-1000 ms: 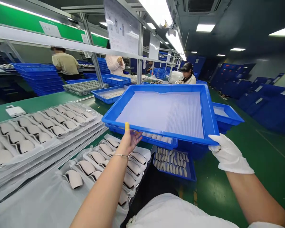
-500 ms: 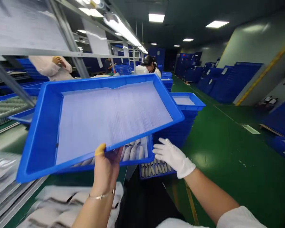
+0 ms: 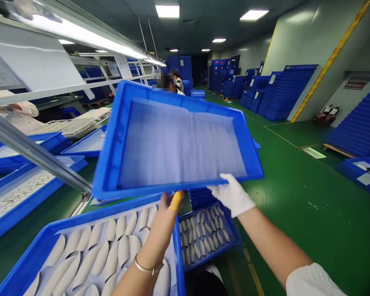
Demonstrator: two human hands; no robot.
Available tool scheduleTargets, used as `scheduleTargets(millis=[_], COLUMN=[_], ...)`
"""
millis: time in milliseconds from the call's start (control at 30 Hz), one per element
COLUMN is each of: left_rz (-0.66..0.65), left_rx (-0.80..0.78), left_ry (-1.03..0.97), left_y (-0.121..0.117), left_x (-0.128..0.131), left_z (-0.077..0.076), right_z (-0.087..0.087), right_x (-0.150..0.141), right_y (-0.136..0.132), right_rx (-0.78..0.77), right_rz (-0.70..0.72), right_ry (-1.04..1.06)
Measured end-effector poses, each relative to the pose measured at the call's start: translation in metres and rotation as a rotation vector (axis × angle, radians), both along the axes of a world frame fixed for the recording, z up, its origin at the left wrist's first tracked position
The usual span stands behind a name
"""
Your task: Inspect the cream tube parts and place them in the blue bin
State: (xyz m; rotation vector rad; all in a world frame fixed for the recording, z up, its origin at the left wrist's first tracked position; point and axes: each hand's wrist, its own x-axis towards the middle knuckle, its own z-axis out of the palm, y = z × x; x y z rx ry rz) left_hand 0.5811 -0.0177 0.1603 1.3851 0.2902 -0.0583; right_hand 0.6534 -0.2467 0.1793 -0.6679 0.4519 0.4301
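A blue plastic tray (image 3: 111, 137), lined with a creased white sheet (image 3: 181, 144), is held up in front of me at a tilt. My left hand (image 3: 169, 203), bare with a yellow cover on the thumb, is at the middle of its near rim. The fingers of that hand are partly hidden under the tray. Farther right, my white-gloved right hand (image 3: 232, 195) grips the same rim, thumb on top. Below my left hand lies another blue tray (image 3: 180, 263) holding rows of pale, curved, ribbed pieces (image 3: 105, 257).
Lower down beside the bench, a blue tray (image 3: 208, 259) holds similar pieces. More trays (image 3: 77, 164) lie to the left, by a slanted metal post (image 3: 40, 154). People (image 3: 179, 82) are farther along the bench. Stacked trays (image 3: 292, 92) line the wall beyond the green floor (image 3: 290, 197).
The lined tray has moved right, and its tilt has changed. My right hand has closed on its near rim. The tray of ribbed pieces beneath now shows more fully as the view has shifted.
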Motion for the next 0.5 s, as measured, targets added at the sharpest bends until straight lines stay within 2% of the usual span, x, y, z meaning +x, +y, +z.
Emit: scheduleTargets(millis=[100,200,267,333,500], left_rz=[0.004,0.017,0.083,0.153,0.271], left_rx=[0.086,0.111,0.106,0.103,0.125], left_ry=[-0.005,0.065,0.108,0.152,0.219], left_y=[-0.012,-0.014,-0.01,-0.003,0.017], left_x=[0.045,0.083,0.108,0.131,0.187], left_z=[0.026,0.035,0.033,0.027,0.013], right_z=[0.041,0.063,0.065,0.058,0.031], right_x=[0.087,0.163,0.2,0.227,0.261], right_y=[-0.06,-0.101,-0.112,-0.114,-0.114], right_rx=[-0.106,-0.213,-0.264,-0.301,-0.354], right_rz=[0.002,-0.038,-0.057,-0.054,-0.003], right_ry=[0.036,0.069,0.1,0.137,0.229])
